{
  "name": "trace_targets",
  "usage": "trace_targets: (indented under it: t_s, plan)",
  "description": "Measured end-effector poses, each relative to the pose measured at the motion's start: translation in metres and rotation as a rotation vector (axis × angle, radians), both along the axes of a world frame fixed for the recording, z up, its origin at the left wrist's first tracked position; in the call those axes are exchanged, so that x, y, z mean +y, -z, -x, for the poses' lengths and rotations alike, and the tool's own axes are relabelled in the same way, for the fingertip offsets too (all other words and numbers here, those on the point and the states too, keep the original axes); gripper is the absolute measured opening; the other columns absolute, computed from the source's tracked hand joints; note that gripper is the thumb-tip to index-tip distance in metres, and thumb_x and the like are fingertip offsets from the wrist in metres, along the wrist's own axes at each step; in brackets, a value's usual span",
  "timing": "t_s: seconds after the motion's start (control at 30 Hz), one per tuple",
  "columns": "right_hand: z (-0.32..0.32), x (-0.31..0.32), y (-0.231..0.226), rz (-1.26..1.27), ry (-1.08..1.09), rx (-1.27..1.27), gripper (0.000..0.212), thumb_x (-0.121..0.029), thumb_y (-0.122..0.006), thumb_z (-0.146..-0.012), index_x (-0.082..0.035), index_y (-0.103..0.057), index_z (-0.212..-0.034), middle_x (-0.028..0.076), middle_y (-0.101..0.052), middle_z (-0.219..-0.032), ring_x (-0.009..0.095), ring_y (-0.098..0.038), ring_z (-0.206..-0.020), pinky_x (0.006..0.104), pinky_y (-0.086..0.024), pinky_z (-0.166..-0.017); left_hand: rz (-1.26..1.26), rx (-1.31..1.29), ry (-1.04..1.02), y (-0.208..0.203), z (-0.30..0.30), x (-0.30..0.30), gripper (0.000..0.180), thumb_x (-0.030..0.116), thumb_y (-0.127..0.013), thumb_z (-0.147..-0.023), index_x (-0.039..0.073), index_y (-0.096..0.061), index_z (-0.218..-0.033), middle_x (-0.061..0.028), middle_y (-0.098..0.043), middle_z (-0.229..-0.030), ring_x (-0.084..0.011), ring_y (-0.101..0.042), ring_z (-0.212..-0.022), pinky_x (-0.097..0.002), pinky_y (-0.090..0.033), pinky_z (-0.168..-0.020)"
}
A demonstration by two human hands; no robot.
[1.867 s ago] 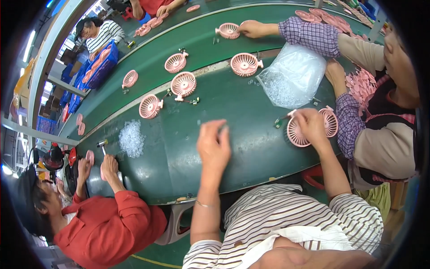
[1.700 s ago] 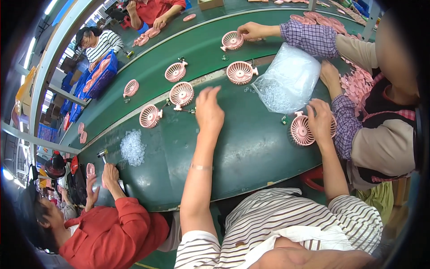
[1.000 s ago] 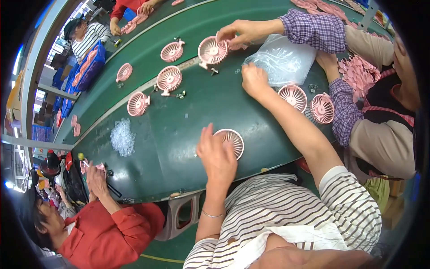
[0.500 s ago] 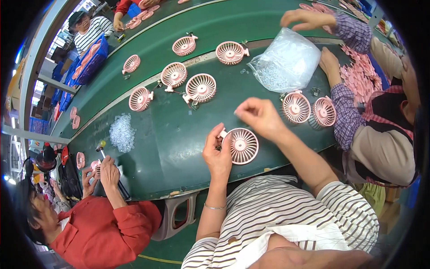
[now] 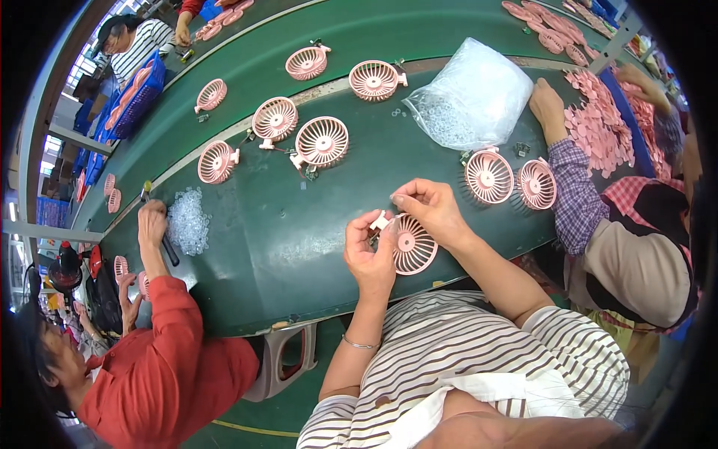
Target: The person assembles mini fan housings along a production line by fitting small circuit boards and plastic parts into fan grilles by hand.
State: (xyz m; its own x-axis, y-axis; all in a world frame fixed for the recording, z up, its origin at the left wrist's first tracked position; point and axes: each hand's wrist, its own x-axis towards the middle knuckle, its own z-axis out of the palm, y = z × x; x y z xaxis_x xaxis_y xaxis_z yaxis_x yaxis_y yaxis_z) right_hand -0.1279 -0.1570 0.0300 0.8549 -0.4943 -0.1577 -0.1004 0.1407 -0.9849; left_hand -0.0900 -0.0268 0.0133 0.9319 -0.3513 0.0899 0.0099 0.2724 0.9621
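Left hand's (image 5: 369,251) fingers curl round a pink fan cage's (image 5: 414,257) stem (image 5: 380,221), cage at three o'clock; right hand's (image 5: 435,211) fingers pinch, contents unclear. Apparently fitting at the stem; next calls for steady alignment.

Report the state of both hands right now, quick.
Left hand: closed, holding a pink, round, slatted plastic fan housing near its stem.
Right hand: closed, fingertips pinched; whether they hold anything cannot be told.

Holds the bare left forearm (image 5: 364,318) upright and slants the bare right forearm (image 5: 499,273) inward. Grips with bent fingers and thumb of the bare left hand (image 5: 372,260); poises the bare right hand (image 5: 434,213) near it, thumb and forefinger together.
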Motion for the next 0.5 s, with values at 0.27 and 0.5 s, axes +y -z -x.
trace_targets:
  t_s: [0.27,0.5]
  plan:
    - [-0.001,-0.004,-0.012,0.029,-0.043,0.001,0.011,-0.007,-0.064,-0.087,0.004,-0.063,-0.092,0.004,-0.064,-0.083,0.007,-0.059,-0.074,0.0208,-0.049,-0.067,0.040,-0.029,-0.005,-0.006,-0.001,-0.009,0.023,-0.003,-0.066,-0.082,-0.003,-0.053,-0.101,-0.0093,-0.062,-0.092,-0.0121,-0.061,-0.086,-0.0246,-0.048,-0.077]
    - [-0.002,-0.001,-0.017,-0.005,-0.033,-0.034,0.010,-0.006,-0.063,-0.087,0.003,-0.063,-0.090,0.004,-0.064,-0.081,0.007,-0.059,-0.072,0.0211,-0.049,-0.065,-0.049,-0.054,0.048,-0.004,-0.006,-0.007,0.026,-0.003,-0.065,-0.082,-0.001,-0.053,-0.105,-0.0071,-0.061,-0.093,-0.0111,-0.058,-0.085,-0.0246,-0.048,-0.077]
